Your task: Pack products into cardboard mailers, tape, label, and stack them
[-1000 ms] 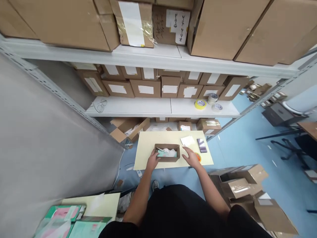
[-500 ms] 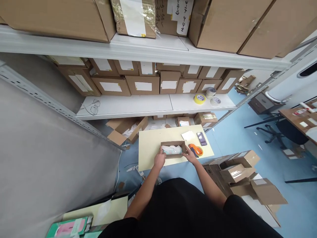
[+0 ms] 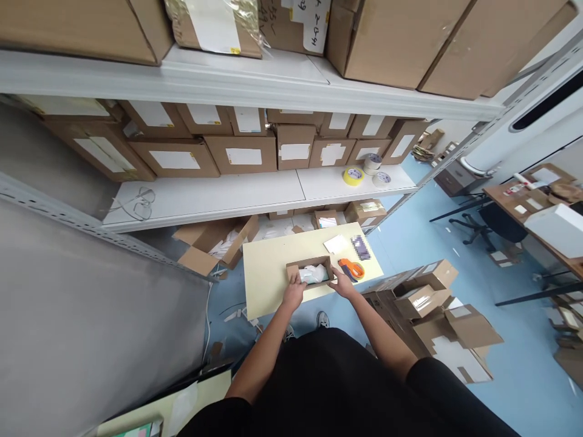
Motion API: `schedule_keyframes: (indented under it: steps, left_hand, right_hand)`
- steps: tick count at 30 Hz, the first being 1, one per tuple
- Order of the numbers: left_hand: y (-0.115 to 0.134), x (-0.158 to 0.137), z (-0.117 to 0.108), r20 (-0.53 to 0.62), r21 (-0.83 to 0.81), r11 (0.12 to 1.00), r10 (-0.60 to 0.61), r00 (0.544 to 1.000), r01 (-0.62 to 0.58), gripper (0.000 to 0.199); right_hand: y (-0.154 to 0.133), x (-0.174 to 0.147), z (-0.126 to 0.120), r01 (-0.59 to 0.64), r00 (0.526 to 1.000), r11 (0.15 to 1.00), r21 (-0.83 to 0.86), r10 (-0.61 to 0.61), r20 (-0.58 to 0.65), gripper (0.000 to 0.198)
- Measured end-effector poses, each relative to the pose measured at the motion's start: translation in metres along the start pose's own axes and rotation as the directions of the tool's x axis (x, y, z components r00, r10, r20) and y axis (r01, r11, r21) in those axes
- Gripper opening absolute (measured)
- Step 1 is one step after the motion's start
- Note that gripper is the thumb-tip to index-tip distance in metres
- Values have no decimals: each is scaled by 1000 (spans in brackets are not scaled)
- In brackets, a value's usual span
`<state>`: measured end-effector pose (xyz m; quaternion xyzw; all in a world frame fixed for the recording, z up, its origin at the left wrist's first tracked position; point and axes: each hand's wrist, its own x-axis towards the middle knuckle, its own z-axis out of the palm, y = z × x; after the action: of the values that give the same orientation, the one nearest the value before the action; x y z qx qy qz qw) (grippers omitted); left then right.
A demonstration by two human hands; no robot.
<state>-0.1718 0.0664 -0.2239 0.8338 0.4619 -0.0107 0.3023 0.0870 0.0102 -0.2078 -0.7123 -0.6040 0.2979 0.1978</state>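
Note:
A small open cardboard box [image 3: 295, 264] lies on the pale yellow table, with a white and light-green plastic-wrapped item [image 3: 314, 274] inside it. My left hand [image 3: 294, 292] grips the box's left end, where a short flap is bent inward over the contents. At the opposite end, my right hand [image 3: 342, 284] holds the right wall, its thumb at the rim. Just beyond that hand sits an orange tape dispenser [image 3: 350, 268]. White paper [image 3: 336, 244] and a blurred dark purple object [image 3: 361, 247] are farther back.
The yellow table [image 3: 264, 267] stands before a shelf [image 3: 228, 197] packed with labelled boxes. Tape rolls [image 3: 353, 176] rest on the shelf. An open carton [image 3: 204, 258] is at the left, and several open cartons [image 3: 428, 300] stand on the floor at right.
The box's left end flap has been folded inward under my left hand. My right hand stays at the right end. The camera view has shifted and turned slightly.

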Motion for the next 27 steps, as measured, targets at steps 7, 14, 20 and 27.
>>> schedule_keyframes:
  steps: [7, 14, 20, 27]
  left_hand:
    - [2, 0, -5, 15, -34, 999, -16, 1000, 17, 35]
    - [11, -1, -23, -27, 15, 1000, -11, 1000, 12, 38]
    - [9, 3, -35, -114, 64, 998, 5, 994, 2, 70]
    - [6, 6, -15, -163, -58, 997, -53, 985, 44, 90]
  right_hand:
    - [6, -4, 8, 75, 997, 992, 105, -74, -18, 82]
    - [5, -15, 31, 12, 990, 988, 153, 10, -143, 76]
    - [0, -14, 30, -9, 992, 991, 135, 26, -123, 78]
    - [-3, -22, 36, 88, 994, 995, 43, -84, -73, 81]
